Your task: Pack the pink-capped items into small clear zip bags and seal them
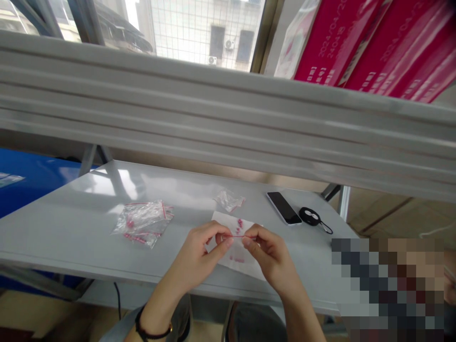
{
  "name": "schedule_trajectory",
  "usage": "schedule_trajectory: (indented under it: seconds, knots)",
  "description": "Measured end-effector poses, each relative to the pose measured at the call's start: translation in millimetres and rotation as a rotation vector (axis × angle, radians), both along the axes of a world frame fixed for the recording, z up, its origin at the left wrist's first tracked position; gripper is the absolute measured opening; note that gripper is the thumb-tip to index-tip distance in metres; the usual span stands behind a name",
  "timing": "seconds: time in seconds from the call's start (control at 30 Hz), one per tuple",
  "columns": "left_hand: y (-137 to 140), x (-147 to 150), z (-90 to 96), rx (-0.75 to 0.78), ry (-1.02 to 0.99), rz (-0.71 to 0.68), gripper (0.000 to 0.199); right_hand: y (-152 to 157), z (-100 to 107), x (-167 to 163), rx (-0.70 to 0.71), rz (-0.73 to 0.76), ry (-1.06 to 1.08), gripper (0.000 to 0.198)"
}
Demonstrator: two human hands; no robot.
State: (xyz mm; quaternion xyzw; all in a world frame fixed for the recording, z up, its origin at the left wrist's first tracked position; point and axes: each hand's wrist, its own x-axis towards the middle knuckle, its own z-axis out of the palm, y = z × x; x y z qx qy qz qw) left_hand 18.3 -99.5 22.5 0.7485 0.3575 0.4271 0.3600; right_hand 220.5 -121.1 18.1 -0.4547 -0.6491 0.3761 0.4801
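Left hand and right hand, thumbs and forefingers pinching, hold thin red thread straight above white paper-like sheet, probably laid to corral small pink beads.

Daylight pours through the overexposed window at twelve o'clock, glaring white on the desk toward ten; lettering at two is blurred, and pixelation masks four o'clock.

Bright window framed at top centre, wide grey shelf stretched across the upper half, pale table below streaked by reflected daylight at left.
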Motion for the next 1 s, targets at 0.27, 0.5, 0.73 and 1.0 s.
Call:
schedule_trajectory:
  seconds: [0.27, 0.5, 0.73, 1.0]
  knots:
    - [-3.0, -1.2, 4.3, 0.053, 0.006, 0.023, 0.018, -0.6, 3.2, -6.7, -0.026, 0.07, 0.02, 0.015]
    - [-4.9, 0.7, 5.7, 0.048, 0.004, -0.024, 0.019, -2.0, 3.8, -9.1, -0.021, 0.058, -0.026, 0.021]
    - [-4.9, 2.9, 4.3, 0.019, -0.007, -0.024, 0.019, -3.6, 6.1, -11.2, 0.007, 0.075, 0.007, 0.018]
    - [-6.5, 2.7, 5.4, 0.03, 0.0, -0.014, 0.022, -3.5, 6.8, -11.3, -0.012, 0.078, -0.013, 0.021]
